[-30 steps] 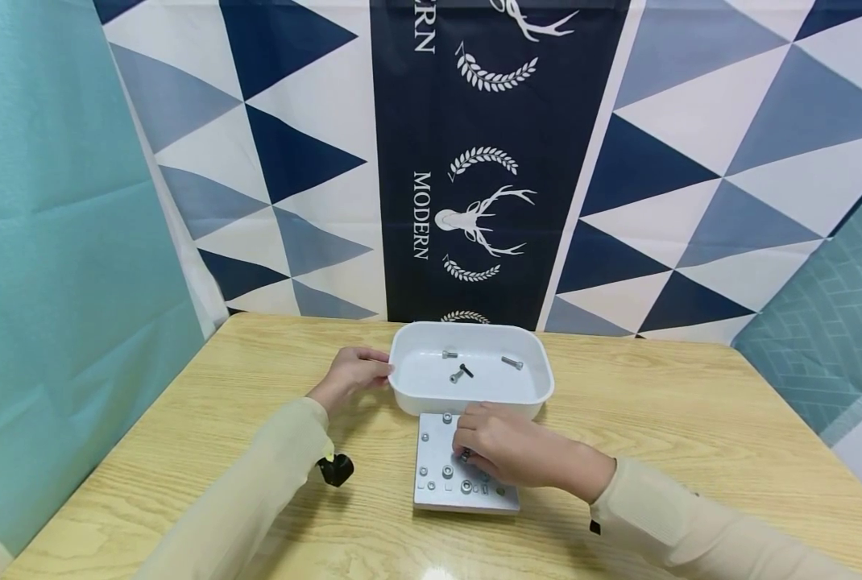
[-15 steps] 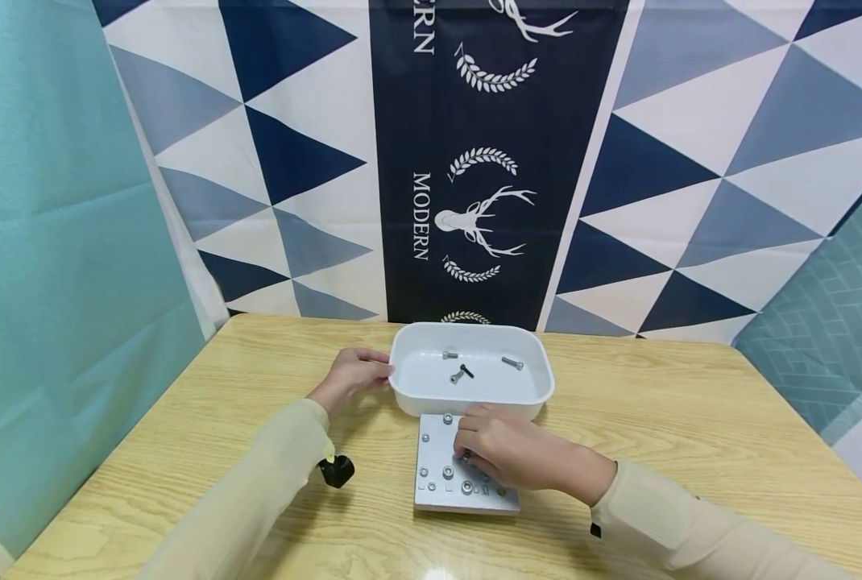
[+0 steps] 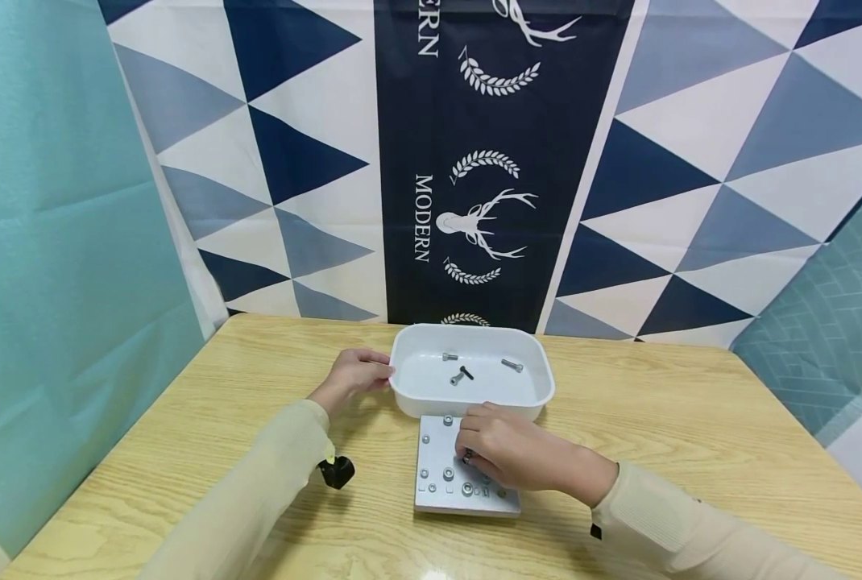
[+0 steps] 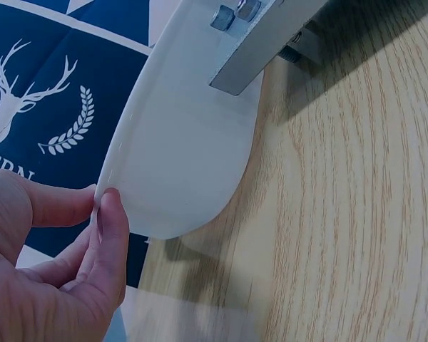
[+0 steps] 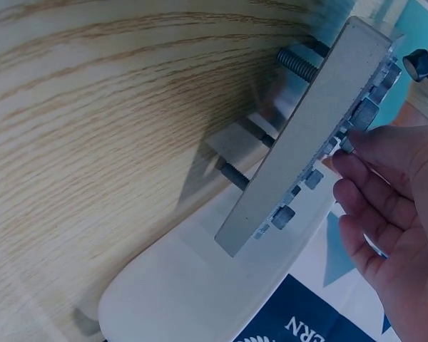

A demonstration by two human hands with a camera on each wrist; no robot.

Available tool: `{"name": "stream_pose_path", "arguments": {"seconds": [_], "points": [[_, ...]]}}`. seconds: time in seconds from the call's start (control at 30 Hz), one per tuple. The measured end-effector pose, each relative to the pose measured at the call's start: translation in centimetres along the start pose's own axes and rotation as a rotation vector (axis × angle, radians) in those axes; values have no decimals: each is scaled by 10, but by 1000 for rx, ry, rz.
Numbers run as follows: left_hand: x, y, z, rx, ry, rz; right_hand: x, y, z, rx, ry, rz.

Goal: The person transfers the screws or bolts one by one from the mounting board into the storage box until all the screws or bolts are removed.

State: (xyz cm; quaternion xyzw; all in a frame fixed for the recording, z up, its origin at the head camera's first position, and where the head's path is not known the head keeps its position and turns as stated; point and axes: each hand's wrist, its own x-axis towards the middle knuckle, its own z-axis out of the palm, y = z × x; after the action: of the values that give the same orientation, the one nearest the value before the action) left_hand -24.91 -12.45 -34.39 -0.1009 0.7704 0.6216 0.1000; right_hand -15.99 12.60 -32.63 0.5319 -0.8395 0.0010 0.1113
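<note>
With thumb and fingers my left hand [image 3: 354,374] pinches the left rim of a white tray [image 4: 171,142]. Several loose screws lie inside the tray, among them a black screw [image 3: 467,371] and a silver screw [image 3: 512,364]. In front of the tray is a silver metal plate [image 3: 437,451] with several socket-head screws set in its top. My right hand [image 3: 499,445] is over the plate's right half, thumb and fingertips pinching a screw [image 3: 467,457] there. The hand partly hides that screw and others near it. Threaded shanks [image 5: 297,64] stick out under the plate in the right wrist view.
The wooden table [image 3: 279,499] bears everything. Behind it hangs a patterned cloth [image 3: 460,161] with triangles and deer heads; a teal cloth [image 3: 61,242] hangs at the left. A black wrist camera [image 3: 337,471] sits beneath the left sleeve.
</note>
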Motion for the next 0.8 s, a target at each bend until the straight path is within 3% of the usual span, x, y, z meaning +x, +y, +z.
{"name": "stream_pose_path", "arguments": {"seconds": [0.8], "points": [[-3,0,0,-23,-5,2,0,-1,-3,-2,3,6]]}}
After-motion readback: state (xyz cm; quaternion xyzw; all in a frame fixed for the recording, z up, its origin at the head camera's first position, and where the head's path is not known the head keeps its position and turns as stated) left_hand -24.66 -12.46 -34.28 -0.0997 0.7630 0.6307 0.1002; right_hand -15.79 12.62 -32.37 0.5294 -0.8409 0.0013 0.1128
